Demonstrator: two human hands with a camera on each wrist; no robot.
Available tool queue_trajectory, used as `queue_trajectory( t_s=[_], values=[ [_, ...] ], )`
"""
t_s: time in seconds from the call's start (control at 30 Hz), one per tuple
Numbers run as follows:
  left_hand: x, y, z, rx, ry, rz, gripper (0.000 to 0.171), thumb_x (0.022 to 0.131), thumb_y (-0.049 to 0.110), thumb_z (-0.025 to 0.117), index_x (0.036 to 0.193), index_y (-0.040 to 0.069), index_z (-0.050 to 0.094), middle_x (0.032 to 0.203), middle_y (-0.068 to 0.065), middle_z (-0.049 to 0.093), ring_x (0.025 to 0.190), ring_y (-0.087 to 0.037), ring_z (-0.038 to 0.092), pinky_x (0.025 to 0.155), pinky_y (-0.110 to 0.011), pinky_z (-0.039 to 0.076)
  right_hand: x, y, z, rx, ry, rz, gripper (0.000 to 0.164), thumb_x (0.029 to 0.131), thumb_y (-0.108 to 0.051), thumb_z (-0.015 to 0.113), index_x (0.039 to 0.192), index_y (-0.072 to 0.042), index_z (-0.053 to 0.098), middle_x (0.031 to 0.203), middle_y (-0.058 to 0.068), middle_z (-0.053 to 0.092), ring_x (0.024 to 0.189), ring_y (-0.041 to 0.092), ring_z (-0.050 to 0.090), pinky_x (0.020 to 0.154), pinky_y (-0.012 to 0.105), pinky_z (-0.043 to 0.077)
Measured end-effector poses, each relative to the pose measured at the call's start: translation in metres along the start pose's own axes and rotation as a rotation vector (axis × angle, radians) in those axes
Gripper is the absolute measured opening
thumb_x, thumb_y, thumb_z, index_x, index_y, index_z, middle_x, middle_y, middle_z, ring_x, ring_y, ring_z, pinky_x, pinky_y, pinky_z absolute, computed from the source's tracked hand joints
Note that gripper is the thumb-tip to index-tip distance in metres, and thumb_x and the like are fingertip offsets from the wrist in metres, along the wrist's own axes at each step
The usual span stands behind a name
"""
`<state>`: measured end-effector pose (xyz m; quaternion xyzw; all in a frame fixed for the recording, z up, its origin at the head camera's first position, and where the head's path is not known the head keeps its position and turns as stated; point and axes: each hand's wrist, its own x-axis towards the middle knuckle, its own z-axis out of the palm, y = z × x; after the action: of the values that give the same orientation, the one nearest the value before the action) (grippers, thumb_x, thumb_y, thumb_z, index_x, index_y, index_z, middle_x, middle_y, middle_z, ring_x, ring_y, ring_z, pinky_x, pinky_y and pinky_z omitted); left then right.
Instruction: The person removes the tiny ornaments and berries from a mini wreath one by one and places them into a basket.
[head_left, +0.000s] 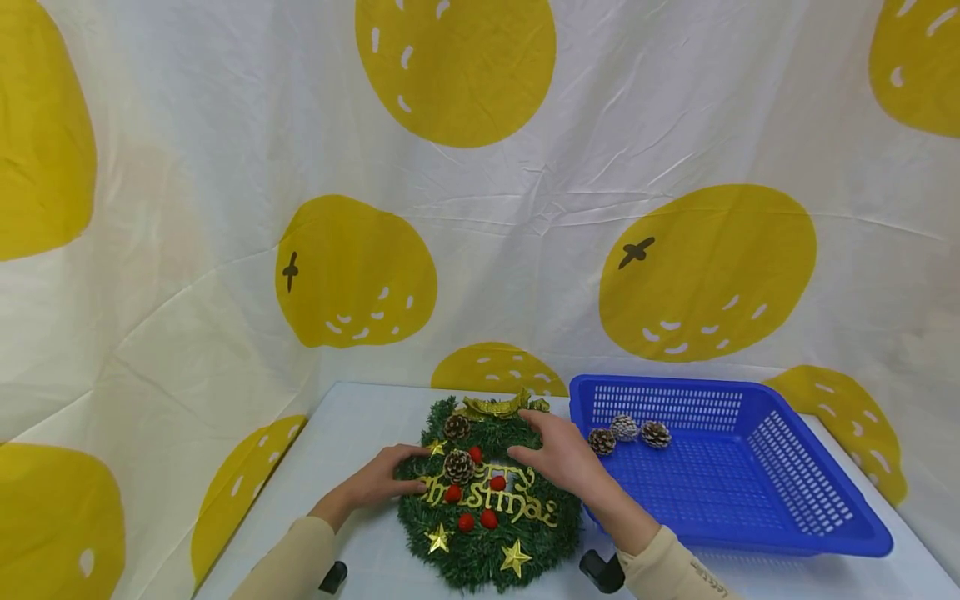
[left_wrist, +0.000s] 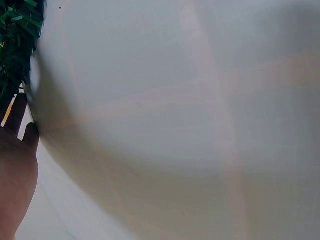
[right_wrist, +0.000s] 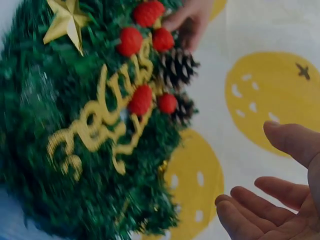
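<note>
A green Christmas wreath (head_left: 427, 537) lies on the table, with gold "Merry Christmas" lettering (head_left: 487, 500), red berries (head_left: 489, 519), gold stars (head_left: 515, 557) and a gold bow (head_left: 498, 407) at its far edge. Two pinecones (head_left: 458, 467) sit on its left half. My left hand (head_left: 378, 479) rests at the wreath's left edge, fingers spread beside the pinecones; its fingertips are partly lost in the greenery. Over the upper right part is my right hand (head_left: 564, 454), fingers extended near the bow. In the right wrist view, that right hand (right_wrist: 275, 210) holds nothing, thumb apart from the fingers.
To the right of the wreath stands a blue plastic basket (head_left: 720, 492) with three loose pinecones (head_left: 625, 427) in its far left corner. A white curtain (head_left: 510, 275) printed with yellow fruit hangs behind the white table (head_left: 337, 425).
</note>
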<state>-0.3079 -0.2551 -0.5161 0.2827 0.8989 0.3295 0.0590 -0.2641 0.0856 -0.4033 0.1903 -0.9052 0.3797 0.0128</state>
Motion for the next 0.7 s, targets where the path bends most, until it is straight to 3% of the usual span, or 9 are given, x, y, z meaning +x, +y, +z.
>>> queue_trajectory(
  t_s=[0.33,0.7],
  values=[
    [0.001,-0.003,0.002,-0.008,-0.003,-0.011,0.062,0.092,0.039,0.069,0.140,0.004,0.051,0.140,-0.016,0.050,0.131,-0.040,0.043,0.104,-0.062,0.033,-0.001,0.004,0.028,0.045,-0.080,0.008,0.060,0.089,-0.027,0.073,0.139,0.000,0.052,0.134,0.021,0.055,0.119,0.040,0.055,0.090,0.055,0.049],
    [0.001,-0.001,0.001,-0.020,-0.011,-0.027,0.062,0.092,0.039,0.068,0.139,0.004,0.051,0.140,-0.017,0.050,0.132,-0.040,0.042,0.105,-0.062,0.032,-0.004,0.017,0.051,0.098,-0.031,-0.007,0.052,0.092,-0.025,0.069,0.132,0.005,0.056,0.123,0.023,0.061,0.108,0.040,0.061,0.082,0.050,0.053]
  ],
)
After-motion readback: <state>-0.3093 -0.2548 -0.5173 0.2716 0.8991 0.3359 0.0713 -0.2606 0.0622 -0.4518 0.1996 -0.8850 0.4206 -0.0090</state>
